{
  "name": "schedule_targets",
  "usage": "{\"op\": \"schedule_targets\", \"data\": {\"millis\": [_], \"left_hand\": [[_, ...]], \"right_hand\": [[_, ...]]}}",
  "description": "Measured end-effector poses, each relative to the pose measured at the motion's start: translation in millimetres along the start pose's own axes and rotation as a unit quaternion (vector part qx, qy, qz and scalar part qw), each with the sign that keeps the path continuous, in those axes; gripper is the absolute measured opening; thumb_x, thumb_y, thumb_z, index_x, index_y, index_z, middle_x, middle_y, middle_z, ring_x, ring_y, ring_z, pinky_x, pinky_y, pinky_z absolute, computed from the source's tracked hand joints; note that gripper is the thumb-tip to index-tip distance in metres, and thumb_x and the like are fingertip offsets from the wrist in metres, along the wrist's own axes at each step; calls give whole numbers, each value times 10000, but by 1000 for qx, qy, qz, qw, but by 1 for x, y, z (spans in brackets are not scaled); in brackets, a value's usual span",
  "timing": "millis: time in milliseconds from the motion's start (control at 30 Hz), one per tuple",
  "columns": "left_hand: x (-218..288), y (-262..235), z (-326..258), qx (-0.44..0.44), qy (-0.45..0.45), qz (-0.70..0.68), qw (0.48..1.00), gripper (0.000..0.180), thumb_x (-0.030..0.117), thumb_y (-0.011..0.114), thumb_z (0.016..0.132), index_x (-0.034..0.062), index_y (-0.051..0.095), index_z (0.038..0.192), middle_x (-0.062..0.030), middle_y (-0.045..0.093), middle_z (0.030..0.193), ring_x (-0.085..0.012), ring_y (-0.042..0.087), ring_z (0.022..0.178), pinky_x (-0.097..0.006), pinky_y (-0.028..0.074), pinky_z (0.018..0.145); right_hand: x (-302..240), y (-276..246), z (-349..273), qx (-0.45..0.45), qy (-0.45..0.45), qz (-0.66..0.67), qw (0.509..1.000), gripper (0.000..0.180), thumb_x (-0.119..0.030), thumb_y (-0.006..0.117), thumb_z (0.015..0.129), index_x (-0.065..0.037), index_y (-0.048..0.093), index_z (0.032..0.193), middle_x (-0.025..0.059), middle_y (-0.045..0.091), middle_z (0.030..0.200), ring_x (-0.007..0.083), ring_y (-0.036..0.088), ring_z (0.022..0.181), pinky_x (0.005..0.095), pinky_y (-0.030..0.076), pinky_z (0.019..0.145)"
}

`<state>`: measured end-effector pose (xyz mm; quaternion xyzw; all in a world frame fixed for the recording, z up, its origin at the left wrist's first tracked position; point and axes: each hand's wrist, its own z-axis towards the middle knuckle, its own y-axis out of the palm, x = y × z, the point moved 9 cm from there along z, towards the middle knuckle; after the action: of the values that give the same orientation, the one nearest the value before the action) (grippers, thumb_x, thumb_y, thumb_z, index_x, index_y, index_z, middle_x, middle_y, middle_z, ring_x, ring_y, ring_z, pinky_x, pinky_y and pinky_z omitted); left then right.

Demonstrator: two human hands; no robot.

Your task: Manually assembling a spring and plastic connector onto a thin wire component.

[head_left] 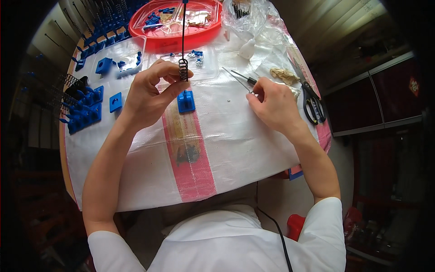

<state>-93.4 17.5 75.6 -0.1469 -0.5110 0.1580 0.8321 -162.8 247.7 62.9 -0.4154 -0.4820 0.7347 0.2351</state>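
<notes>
My left hand (152, 93) pinches a black coil spring (183, 68) between thumb and fingers. A thin black rod (183, 36) runs upright through the coil, with a blue piece at its top. Just under the fingertips stands a small blue base (186, 102) on the pink stripe of the cloth. My right hand (274, 102) is closed on a thin pointed metal tool (237, 80), tips aimed to the far left. A dark slim shaft with a black part (251, 81) lies alongside; whether it belongs to the same tool I cannot tell. A tiny pale piece (228, 100) lies between my hands.
Blue racks with springs (86, 111) and a square blue piece (115, 102) sit at the left. Clear trays (144, 45) and a red basin (149, 43) of small parts stand at the far side. Plastic bags (253, 31) and black scissors (312, 104) are at the right.
</notes>
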Motion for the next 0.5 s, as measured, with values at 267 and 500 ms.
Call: {"op": "schedule_targets", "data": {"millis": [267,500], "left_hand": [[2,1,0,-7,-8,3,1000,164,-6,689,863,14,680,1026,-20,629,914,-101,566,834,-259,456,804],[4,0,0,-4,7,7,1000,160,-6,692,857,15,683,1015,-20,632,904,-106,576,838,-262,460,806]], "right_hand": [[-12,-32,-25,-61,40,133,988,166,-80,626,839,24,624,968,139,656,671,218,659,604,335,497,565],[-19,-28,-21,-110,-64,602,788,266,-44,602,923,41,584,1175,122,699,866,165,680,700,230,489,553]]}}
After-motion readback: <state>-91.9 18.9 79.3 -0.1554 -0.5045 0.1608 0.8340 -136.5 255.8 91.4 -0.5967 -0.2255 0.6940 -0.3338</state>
